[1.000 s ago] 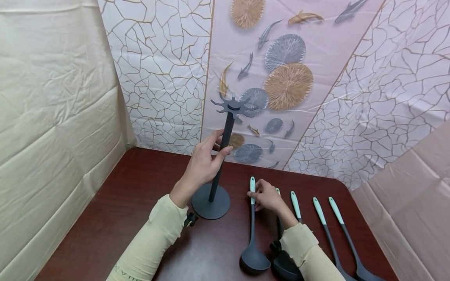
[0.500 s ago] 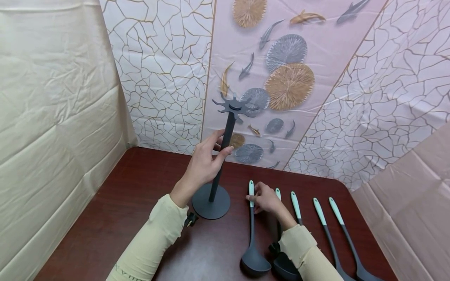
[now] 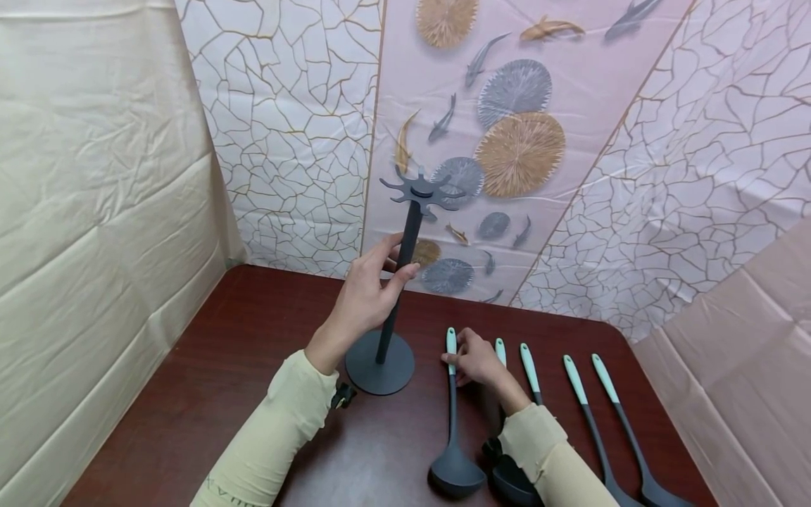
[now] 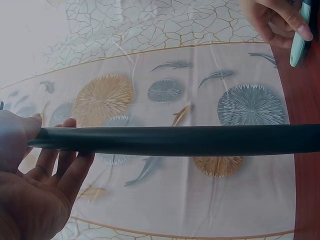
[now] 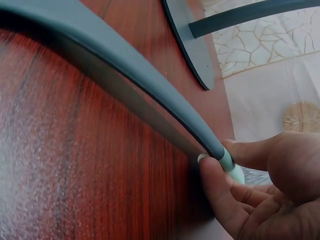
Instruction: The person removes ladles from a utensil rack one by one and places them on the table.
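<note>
A dark grey utensil stand (image 3: 410, 225) rises from its round base (image 3: 380, 384) on the table, with a ring of hooks (image 3: 421, 193) at the top. My left hand (image 3: 362, 292) grips its post between thumb and fingers; the left wrist view shows the post (image 4: 190, 140) crossing in front of the palm. To the right lies a ladle (image 3: 456, 472) with a dark bowl and a mint handle. My right hand (image 3: 479, 360) pinches that handle near its lower part. In the right wrist view, the thumb and fingertips meet around the mint grip, and the ladle's shaft (image 5: 135, 65) arches over the wood.
Beside the ladle lies another mint-handled utensil (image 3: 516, 482), partly covered by the right wrist. A third handle (image 3: 529, 362) shows past the forearm. Two more utensils (image 3: 595, 436) lie near the right edge of the dark red table (image 3: 279, 317). Patterned cloth (image 3: 298, 141) hangs behind.
The ladle's handle end has shifted slightly left and toward me, with my right hand following it. My left hand and the stand look unchanged.
</note>
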`<control>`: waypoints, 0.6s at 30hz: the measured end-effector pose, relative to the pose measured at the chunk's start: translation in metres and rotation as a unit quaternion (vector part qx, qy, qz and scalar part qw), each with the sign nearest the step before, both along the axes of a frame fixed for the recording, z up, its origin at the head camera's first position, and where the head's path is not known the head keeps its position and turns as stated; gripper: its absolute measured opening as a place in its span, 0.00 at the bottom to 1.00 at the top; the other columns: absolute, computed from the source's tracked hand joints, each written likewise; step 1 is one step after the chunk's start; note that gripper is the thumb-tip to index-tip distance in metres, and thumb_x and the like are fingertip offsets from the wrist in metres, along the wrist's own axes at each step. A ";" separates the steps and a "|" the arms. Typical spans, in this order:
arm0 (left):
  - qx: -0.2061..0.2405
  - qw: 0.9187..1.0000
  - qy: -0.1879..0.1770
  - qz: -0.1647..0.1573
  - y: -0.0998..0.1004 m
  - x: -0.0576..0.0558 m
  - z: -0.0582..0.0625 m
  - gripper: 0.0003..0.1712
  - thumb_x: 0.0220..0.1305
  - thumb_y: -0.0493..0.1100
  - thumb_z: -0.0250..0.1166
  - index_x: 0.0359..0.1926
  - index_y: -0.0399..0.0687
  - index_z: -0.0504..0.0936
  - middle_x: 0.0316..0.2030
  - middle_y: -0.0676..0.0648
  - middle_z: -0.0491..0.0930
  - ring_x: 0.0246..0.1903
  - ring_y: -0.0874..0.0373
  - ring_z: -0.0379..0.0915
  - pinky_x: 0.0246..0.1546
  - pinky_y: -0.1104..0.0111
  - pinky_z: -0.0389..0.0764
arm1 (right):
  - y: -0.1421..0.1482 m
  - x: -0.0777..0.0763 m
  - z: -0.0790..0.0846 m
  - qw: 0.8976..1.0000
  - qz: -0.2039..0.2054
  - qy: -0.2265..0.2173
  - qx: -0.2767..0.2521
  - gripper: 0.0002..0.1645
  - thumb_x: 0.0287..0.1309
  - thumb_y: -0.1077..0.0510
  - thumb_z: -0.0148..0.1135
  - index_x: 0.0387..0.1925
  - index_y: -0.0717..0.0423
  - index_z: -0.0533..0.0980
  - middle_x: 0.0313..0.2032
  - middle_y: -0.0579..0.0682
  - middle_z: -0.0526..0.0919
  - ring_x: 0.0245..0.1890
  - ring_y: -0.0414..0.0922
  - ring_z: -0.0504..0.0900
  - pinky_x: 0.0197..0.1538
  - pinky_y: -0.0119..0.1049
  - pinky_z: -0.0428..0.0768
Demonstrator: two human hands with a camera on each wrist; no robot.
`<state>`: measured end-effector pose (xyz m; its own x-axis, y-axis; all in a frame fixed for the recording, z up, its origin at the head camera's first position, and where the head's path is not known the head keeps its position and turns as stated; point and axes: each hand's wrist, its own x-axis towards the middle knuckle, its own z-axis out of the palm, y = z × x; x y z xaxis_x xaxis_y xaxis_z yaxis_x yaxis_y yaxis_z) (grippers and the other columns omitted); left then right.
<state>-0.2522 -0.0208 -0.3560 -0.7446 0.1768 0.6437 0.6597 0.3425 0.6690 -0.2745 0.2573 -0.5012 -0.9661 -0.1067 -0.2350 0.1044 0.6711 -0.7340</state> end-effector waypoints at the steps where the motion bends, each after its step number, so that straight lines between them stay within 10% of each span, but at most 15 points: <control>1: -0.001 1.000 0.000 0.000 0.000 0.000 0.000 0.29 0.79 0.50 0.64 0.74 0.46 0.72 0.45 0.48 0.82 0.46 0.54 0.86 0.39 0.59 0.87 | 0.000 0.000 0.000 1.000 0.001 0.000 0.000 0.28 0.70 0.59 0.71 0.63 0.63 0.68 0.28 0.58 0.80 0.18 0.50 0.84 0.25 0.45 0.87; 7: -0.004 1.000 0.000 0.000 0.001 -0.002 0.000 0.30 0.79 0.50 0.64 0.75 0.45 0.72 0.45 0.47 0.82 0.46 0.54 0.86 0.39 0.59 0.87 | 0.000 -0.002 -0.001 1.000 0.012 0.007 0.011 0.42 0.71 0.58 0.70 0.79 0.58 0.60 0.27 0.57 0.81 0.18 0.50 0.84 0.24 0.45 0.86; 18: 0.010 1.000 -0.019 0.006 0.001 0.000 -0.006 0.30 0.79 0.52 0.64 0.75 0.47 0.72 0.44 0.49 0.83 0.46 0.54 0.86 0.40 0.58 0.87 | -0.001 -0.001 -0.005 0.998 0.031 0.017 0.048 0.40 0.73 0.56 0.68 0.79 0.58 0.62 0.24 0.54 0.82 0.16 0.49 0.82 0.23 0.44 0.84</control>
